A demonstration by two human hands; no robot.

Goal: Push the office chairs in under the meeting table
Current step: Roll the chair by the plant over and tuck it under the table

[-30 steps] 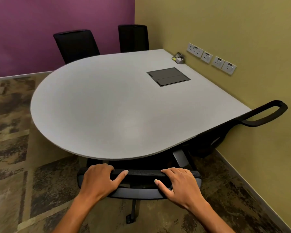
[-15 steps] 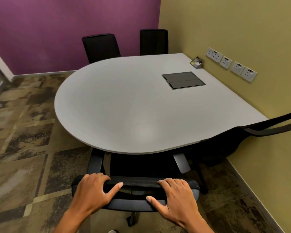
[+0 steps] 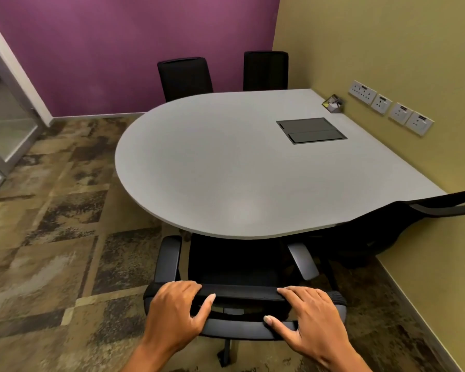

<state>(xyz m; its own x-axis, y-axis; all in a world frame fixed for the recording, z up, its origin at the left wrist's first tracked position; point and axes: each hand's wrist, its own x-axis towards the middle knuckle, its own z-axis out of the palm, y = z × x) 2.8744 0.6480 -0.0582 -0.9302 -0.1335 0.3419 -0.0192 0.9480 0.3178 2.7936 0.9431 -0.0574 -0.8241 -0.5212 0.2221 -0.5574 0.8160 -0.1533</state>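
Note:
A black office chair (image 3: 234,267) stands at the near edge of the grey rounded meeting table (image 3: 212,167). Its seat front sits under the tabletop, and both armrests and most of the seat show outside the edge. My left hand (image 3: 176,310) grips the left end of the backrest's top rail. My right hand (image 3: 309,315) grips the right end. A second black chair (image 3: 365,237) lies tucked under the table's right corner, its backrest against the wall. Two more black chairs (image 3: 184,76) (image 3: 265,71) stand at the table's far side.
A dark cable hatch (image 3: 310,130) is set into the tabletop. A small holder (image 3: 333,103) sits near the wall sockets (image 3: 389,110) on the yellow wall. A glass door (image 3: 3,124) is at the left. Patterned carpet (image 3: 51,237) spreads left of the table.
The chair has rolled back out from the table: its armrests and seat, hidden before, now show. Both hands kept their grip on the backrest. My view has swung left.

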